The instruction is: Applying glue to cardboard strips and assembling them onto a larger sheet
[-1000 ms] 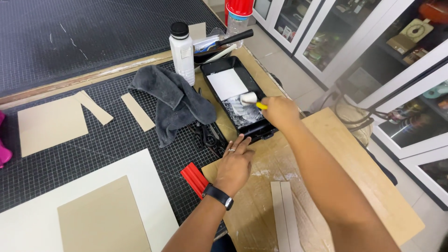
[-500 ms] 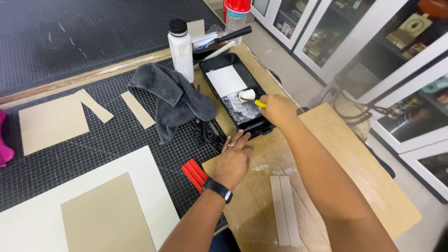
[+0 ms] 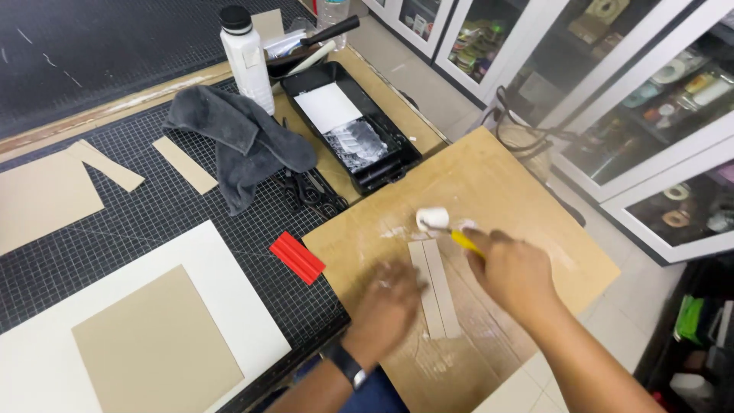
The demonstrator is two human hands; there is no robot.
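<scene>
One small roller [image 3: 433, 219], white sleeve on a yellow handle, sits at the far end of one pale card strip [image 3: 436, 287], touching the brown board [image 3: 527, 229] that the strip lies on. The right hand [image 3: 514, 271] is closed around the roller's handle, just right of the strip. The left hand [image 3: 390, 302] is blurred; it lies flat and open on the board, holds nothing, and touches or nearly touches the strip's left edge. One dark watch [image 3: 345, 364] is on that wrist.

Left of the board lies one red flat tool [image 3: 297, 257] on the black gridded cutting mat [image 3: 176, 222]. Beyond the board stands one black paint tray [image 3: 352, 126] with white glue in it; one pair of black scissors [image 3: 310, 191] lies between tray and board. One grey cloth [image 3: 237, 145] is bunched left of the tray, and one white bottle [image 3: 246, 57] with a black cap stands beyond the cloth.

Farther left on the mat: two loose card strips [image 3: 183, 164], one larger card piece [image 3: 42, 199], and one tan square [image 3: 157, 344] on a white sheet [image 3: 229, 268]. The worktop [image 3: 138, 95] edge shows beyond the mat.
</scene>
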